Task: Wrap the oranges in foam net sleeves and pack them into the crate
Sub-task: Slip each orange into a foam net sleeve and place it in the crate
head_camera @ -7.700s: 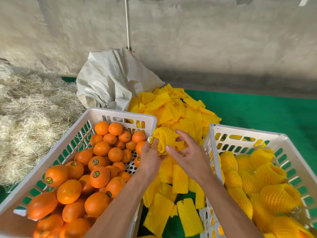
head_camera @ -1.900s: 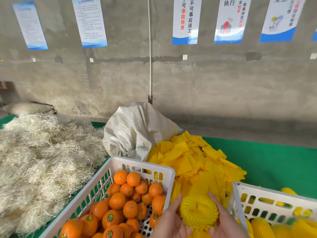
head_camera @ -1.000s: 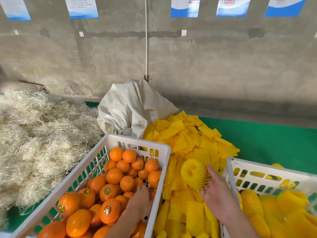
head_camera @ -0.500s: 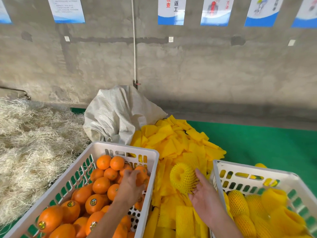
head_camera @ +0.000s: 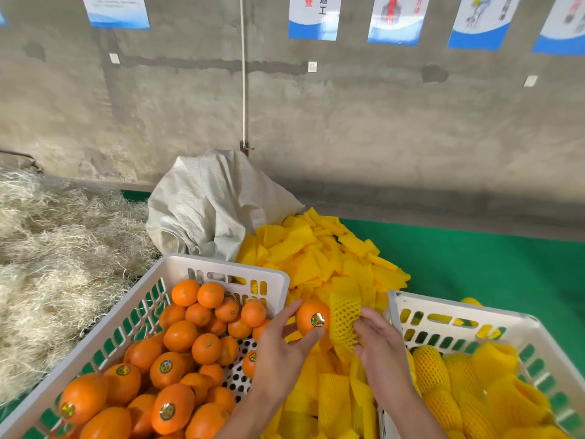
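The left hand [head_camera: 278, 346] pinches an orange [head_camera: 311, 317] between the two crates, sticker toward us. The right hand [head_camera: 378, 343] fingers grip a foam net sleeve [head_camera: 345, 315], touching the orange, long axis roughly upright.

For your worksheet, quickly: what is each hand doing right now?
Left hand: fingers curled round an orange, holding it above the crate edge.
Right hand: fingers grip a yellow foam net sleeve beside the orange.
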Tool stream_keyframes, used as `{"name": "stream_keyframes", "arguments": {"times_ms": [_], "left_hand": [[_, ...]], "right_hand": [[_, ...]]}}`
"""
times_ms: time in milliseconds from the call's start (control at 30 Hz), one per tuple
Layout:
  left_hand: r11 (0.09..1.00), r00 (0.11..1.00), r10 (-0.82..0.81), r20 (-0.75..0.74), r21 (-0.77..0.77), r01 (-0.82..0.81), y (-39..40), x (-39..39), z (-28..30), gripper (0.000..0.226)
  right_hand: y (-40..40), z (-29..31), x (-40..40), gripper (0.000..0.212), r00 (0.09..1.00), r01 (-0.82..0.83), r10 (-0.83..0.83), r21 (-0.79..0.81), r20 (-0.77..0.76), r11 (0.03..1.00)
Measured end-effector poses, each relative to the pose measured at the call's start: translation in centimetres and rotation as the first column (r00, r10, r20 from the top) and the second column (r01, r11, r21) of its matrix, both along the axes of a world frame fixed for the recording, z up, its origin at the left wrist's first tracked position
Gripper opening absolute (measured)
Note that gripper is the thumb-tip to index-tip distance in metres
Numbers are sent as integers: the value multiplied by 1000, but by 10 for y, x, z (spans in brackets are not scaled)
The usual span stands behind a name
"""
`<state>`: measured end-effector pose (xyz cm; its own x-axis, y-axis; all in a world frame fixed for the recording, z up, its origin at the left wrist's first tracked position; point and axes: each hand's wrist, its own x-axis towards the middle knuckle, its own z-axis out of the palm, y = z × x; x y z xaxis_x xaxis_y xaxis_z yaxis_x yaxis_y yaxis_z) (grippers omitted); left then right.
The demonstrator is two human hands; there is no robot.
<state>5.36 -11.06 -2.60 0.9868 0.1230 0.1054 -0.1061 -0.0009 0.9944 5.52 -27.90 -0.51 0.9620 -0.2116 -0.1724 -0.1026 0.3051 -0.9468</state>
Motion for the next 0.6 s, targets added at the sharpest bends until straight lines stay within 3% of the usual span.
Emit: {"name": "stream_keyframes", "arguments": {"times_ms": [67, 167, 267, 333, 433, 500, 600], "left_hand": [[1000, 1000, -11, 10, 3, 11, -1, -2, -4, 55], [995, 994, -96, 41, -26, 98, 3, -2, -3, 50], [936, 963, -270, -1, -235, 262, 14, 0, -1, 47], [907, 940, -339, -32, -278, 317, 15, -1, 0, 52], [940, 945, -325, -32, -118, 319, 6, -3, 0, 75], [957, 961, -278, -12, -91, 276, 4, -1, -2, 63], [940, 961, -273, -49, -228, 256, 7, 5, 2, 36]], "right_hand": [[2, -4, -2, 23, 995, -27, 49, -231, 89, 972], [10, -4, -2, 36, 966, -127, 196, -351, 168, 928], [13, -6, -3, 48, 959, -82, 208, -511, 193, 855], [13, -6, -6, 47, 955, -23, 211, -658, 208, 753], [17, -5, -11, 49, 937, 8, 294, -851, 190, 525], [21, -3, -12, 52, 925, 39, 323, -896, 200, 443], [21, -1, -11, 56, 905, 68, 352, -898, 239, 435]]}}
